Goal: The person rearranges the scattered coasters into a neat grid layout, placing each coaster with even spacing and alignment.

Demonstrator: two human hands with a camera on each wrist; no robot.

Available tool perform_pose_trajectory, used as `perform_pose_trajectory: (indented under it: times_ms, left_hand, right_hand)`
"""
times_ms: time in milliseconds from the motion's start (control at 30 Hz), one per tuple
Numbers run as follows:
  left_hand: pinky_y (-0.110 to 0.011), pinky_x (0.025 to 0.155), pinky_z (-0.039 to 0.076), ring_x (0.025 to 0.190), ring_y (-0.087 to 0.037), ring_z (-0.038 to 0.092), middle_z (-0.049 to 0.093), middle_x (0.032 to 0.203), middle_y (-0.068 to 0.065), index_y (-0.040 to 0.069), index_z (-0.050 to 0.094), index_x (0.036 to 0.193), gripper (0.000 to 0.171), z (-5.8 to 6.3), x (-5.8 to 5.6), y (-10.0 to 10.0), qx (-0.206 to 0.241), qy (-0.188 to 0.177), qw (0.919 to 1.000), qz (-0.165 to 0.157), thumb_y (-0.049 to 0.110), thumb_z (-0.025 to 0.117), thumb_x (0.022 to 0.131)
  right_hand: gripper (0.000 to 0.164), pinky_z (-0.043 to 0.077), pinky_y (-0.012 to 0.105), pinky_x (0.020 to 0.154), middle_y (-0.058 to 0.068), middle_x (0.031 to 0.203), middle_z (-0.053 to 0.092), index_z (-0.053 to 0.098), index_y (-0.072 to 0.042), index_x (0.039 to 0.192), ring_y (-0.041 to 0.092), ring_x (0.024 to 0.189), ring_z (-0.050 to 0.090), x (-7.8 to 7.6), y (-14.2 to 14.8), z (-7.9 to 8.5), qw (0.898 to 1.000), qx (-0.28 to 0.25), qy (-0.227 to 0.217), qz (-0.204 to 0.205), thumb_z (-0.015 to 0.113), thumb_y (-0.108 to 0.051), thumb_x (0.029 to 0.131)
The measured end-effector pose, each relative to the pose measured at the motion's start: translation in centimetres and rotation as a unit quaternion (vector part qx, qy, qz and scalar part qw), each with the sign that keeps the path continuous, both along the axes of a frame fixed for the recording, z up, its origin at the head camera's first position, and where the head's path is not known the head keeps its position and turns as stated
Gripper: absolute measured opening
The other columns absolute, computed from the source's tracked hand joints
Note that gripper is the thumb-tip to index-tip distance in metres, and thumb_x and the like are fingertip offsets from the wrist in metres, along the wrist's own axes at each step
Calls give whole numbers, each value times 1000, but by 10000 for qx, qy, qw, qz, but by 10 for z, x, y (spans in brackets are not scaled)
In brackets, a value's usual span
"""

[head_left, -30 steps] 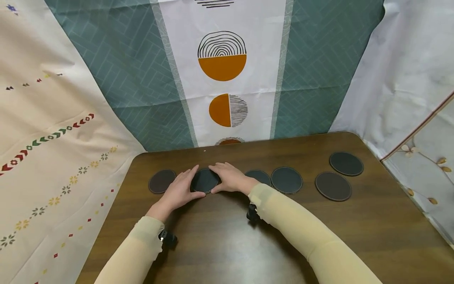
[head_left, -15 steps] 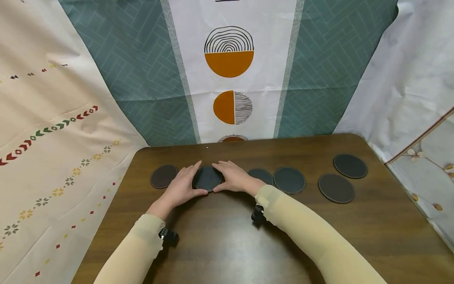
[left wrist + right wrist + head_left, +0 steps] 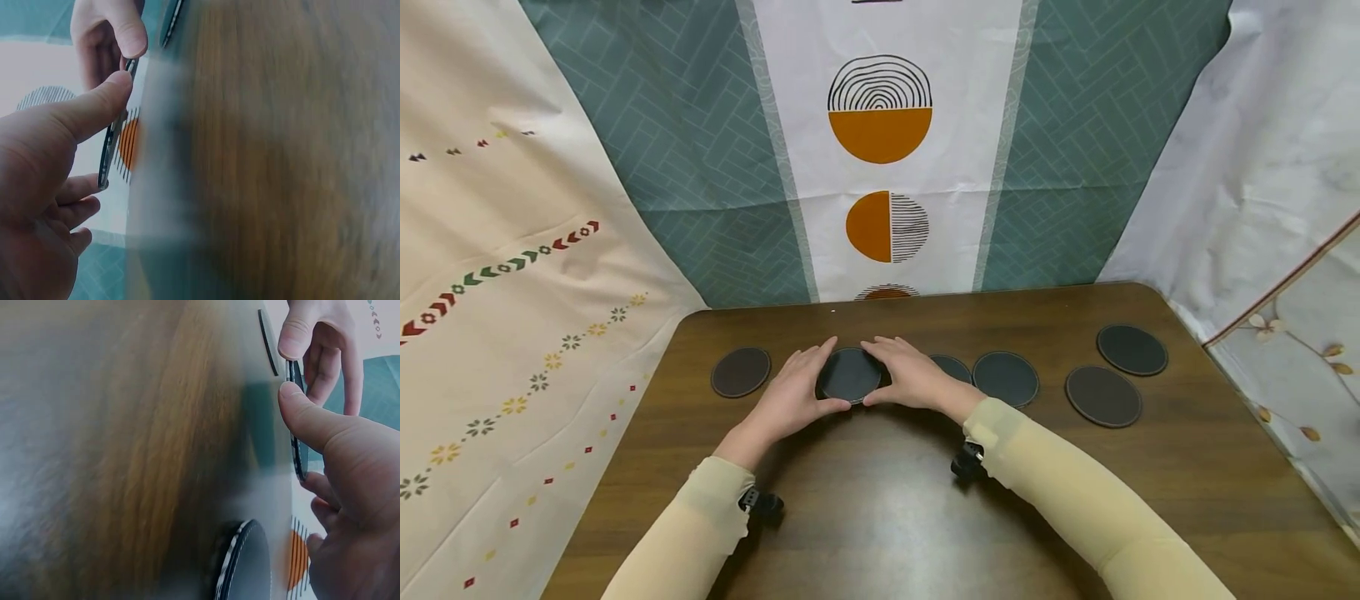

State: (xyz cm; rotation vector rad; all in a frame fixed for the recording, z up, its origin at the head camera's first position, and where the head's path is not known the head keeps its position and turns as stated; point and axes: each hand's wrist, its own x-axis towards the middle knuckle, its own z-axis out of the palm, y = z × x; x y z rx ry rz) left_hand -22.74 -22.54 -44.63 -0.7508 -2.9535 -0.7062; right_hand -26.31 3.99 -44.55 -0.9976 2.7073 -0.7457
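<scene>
A round black coaster [image 3: 852, 375] with a stitched rim is held between my two hands near the back of the table. My left hand [image 3: 793, 396] grips its left side, thumb on the near edge and fingers round toward the far edge. From the right, my right hand [image 3: 917, 377] grips it the same way, the two thumbs close together. In the left wrist view the coaster [image 3: 112, 140] shows edge-on, with the left thumb and fingertips on its rim. The right wrist view shows the coaster [image 3: 296, 440] level between both thumbs and the fingers behind.
A dark brown coaster [image 3: 741, 372] lies to the left. Right of my hands lie a black coaster [image 3: 951, 367], partly hidden, and another black one [image 3: 1005, 379] beside it. Farther right are a brown coaster [image 3: 1103, 396] and a black coaster [image 3: 1132, 349]. Patterned cloths hang behind the table [image 3: 865, 517].
Both hands have moved a little to the right with the black coaster between them, away from the brown coaster on the left. The other coasters have stayed in place.
</scene>
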Motion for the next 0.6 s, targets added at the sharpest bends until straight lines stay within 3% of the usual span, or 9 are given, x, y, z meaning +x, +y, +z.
perform_pose_trajectory:
  times_ms: [267, 600]
  left_hand:
    - [-57, 133, 21, 156, -41, 45, 50, 166, -19, 9, 30, 175, 114, 2, 7, 12, -49, 98, 9999, -57, 42, 96, 89]
    - [-56, 134, 18, 147, -37, 54, 57, 160, -18, 6, 29, 175, 116, 3, 14, 25, -11, 193, 9997, -175, 40, 98, 87]
  right_hand:
    - [99, 13, 48, 136, 19, 174, 40, 39, -5, 171, 34, 165, 29, 10, 12, 7, 10000, -8, 80, 25, 89, -46, 95]
    - [101, 18, 56, 134, 21, 174, 38, 39, -6, 171, 39, 165, 28, 21, 26, 7, 9999, -63, 101, -83, 90, -47, 94]
